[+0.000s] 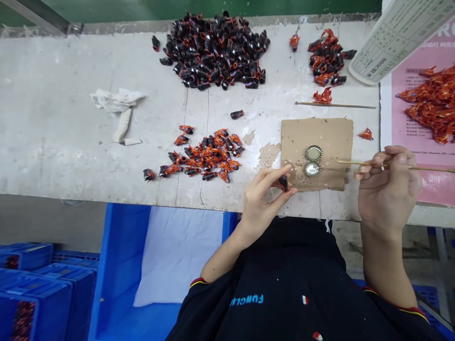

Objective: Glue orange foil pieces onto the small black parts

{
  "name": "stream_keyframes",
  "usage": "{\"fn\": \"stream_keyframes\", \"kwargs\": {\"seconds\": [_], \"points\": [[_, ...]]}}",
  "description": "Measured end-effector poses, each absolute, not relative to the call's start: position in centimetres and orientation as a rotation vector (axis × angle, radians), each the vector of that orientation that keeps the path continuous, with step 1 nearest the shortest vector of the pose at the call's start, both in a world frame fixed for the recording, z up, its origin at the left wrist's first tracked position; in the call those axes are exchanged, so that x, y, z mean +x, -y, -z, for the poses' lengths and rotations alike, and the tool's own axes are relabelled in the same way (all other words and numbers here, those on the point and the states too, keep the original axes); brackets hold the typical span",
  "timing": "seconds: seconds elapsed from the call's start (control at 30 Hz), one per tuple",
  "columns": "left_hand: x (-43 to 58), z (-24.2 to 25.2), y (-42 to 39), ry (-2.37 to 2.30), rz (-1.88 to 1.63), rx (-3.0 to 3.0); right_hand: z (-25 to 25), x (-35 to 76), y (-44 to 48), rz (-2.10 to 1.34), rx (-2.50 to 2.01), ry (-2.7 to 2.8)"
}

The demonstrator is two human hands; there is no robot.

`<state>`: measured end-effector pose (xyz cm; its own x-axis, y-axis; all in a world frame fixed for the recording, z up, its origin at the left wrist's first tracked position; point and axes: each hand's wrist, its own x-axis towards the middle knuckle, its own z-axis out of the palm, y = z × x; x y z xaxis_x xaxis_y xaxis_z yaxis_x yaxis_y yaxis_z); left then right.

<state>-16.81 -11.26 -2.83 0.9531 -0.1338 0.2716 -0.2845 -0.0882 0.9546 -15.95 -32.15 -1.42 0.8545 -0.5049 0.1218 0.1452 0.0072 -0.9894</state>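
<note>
Between the thumb and fingers of my left hand (263, 195) is a small black plastic part (283, 183) with a red edge. My right hand (389, 189) pinches a thin wooden stick (430, 168), whose tip points left over a piece of cardboard (318, 135). Two bottle caps lie touching on the cardboard: the upper cap (314, 153) looks dull inside, while the lower cap (313, 169) shines as if with liquid. Left of my left hand, a cluster of orange-and-black pieces (213, 154) is spread on the table. One black part (236, 114) lies alone above them.
A big heap of black parts (216, 52) lies at the back. Orange parts (435, 104) cover a pink sheet (401, 113) on the right, near a white bottle (391, 45). A second stick (336, 105), a crumpled white cloth (119, 102) and a blue crate (119, 265) are also around.
</note>
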Motion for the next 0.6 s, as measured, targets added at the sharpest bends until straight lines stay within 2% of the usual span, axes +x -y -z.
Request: {"fn": "stream_keyframes", "kwargs": {"seconds": [0.27,0.6], "points": [[-16.7,2.9,11.9,0.372,-0.15,1.666,-0.2,-15.3,32.3,0.496,-1.302,-0.373],[-16.8,2.8,12.6,0.417,-0.036,1.606,0.7,-16.8,28.5,0.441,-1.268,0.003]]}}
